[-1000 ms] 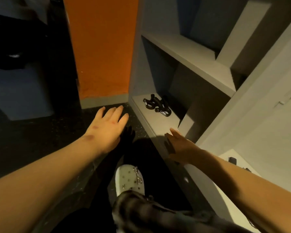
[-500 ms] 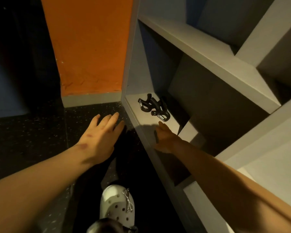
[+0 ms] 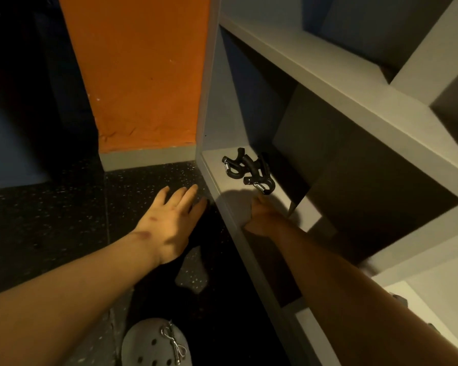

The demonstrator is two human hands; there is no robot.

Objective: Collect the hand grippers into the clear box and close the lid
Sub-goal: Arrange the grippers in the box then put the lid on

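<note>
Biggest thing here is the grey laminate shelving unit (image 3: 328, 83), with a flat orange wall panel (image 3: 143, 75) to its left and a dark speckled floor (image 3: 50, 220) below. The person is leaning in low. Their left hand (image 3: 169, 223) hovers over the floor with the fingers spread flat, holding nothing. Their right hand (image 3: 262, 217) is on the bottom shelf, just short of the target. It's in shadow and seen end-on, so I can't tell how its fingers sit. A pale perforated clog (image 3: 154, 344) is down by the shelf edge.

The black foam-handled hand grippers with steel coil springs (image 3: 246, 170) lie in a tangled pile at the shelf's left end, close to the side wall. I'd guess they're light, rigid and grippy on the foam, but they might snag on each other. Best hold is probably around the handles, not the springs. The upper shelf board limits headroom, and the side wall crowds that end. No clear box in sight.
</note>
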